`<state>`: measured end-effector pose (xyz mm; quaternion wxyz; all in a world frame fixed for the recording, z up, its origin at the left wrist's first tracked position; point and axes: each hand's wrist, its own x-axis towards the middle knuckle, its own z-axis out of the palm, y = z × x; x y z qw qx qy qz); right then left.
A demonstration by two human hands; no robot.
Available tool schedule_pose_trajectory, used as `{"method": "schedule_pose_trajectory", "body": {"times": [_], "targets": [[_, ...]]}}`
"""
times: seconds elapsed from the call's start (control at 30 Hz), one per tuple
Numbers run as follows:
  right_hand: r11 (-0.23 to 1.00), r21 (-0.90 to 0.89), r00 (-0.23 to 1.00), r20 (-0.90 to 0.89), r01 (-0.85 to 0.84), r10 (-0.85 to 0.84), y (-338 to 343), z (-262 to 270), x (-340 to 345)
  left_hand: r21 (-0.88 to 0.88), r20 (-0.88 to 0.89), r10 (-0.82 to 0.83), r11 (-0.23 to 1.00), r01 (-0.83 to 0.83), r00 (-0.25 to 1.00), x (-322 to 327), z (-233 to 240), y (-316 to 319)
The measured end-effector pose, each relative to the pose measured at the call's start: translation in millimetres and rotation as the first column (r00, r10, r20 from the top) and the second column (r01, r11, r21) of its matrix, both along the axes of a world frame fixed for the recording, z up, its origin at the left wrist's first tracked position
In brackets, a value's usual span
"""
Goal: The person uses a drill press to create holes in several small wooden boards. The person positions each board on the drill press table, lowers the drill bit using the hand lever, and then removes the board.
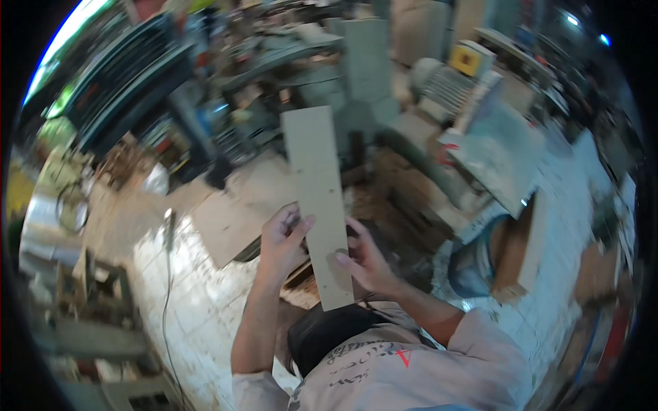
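A long, flat pale board [320,205] with a few small dark holes is held up in front of my torso, its length running away from me. My left hand [285,231] grips its left edge, the thumb lying on the face. On the opposite edge, a little nearer my body, my right hand [367,259] holds it with the thumb on the face. The fingers behind the board are partly hidden. Beneath the board, part of a wooden piece [303,280] shows by my lap.
An electric motor [444,90] and a machine with a flat metal plate [501,149] stand at the upper right. Below them is a bucket [470,264] beside a wooden box-like piece [519,251]. A cable [165,308] crosses the tiled floor at left. A large flat sheet [231,210] lies ahead.
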<state>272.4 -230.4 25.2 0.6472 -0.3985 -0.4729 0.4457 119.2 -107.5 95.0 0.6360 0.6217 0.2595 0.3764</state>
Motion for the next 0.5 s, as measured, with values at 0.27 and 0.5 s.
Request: {"method": "schedule_pose_trajectory", "body": {"times": [0.27,0.5], "targets": [[0.831,0.014,0.763,0.388,0.556,-0.517,-77,45,97,0.007,0.037,-0.086,0.996,0.086,0.996,21,-8,-23],[0.226,0.157,0.132,0.456,0.961,-0.880,-198,78,219,-0.011,-0.140,-0.129,0.992,0.129,0.982,-8,-38,-2]]}}
